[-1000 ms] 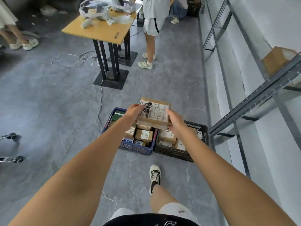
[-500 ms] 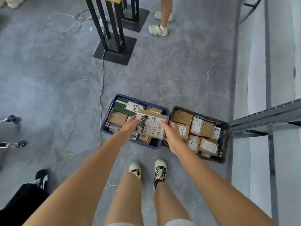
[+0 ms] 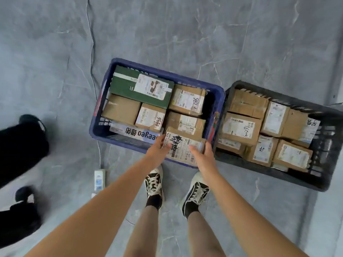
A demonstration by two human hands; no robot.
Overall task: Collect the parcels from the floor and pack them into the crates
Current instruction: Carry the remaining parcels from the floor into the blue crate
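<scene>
Labelled parcel (image 3: 182, 148) is gripped by left hand (image 3: 157, 151) and right hand (image 3: 201, 156) over the near right corner of the blue crate (image 3: 101, 130). The crate is nearly full, so the parcel could be left perched on the rim and tip out. Black crate (image 3: 278, 178) touches on the right — also packed. Cable (image 3: 91, 52) and power strip (image 3: 99, 179) lie near the feet.

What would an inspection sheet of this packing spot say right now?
Surface: grey marbled floor, both crates stand on it.
Job's things: blue crate and black crate, side by side, packed with parcels; a labelled parcel held over the blue crate's near right corner.
Clutter: white power strip on the floor.
Hands: left hand and right hand grip the parcel's two sides.
Cables: a thin cable runs down the floor past the blue crate.
Surroundings: another person's dark trousers and shoes at the left.
</scene>
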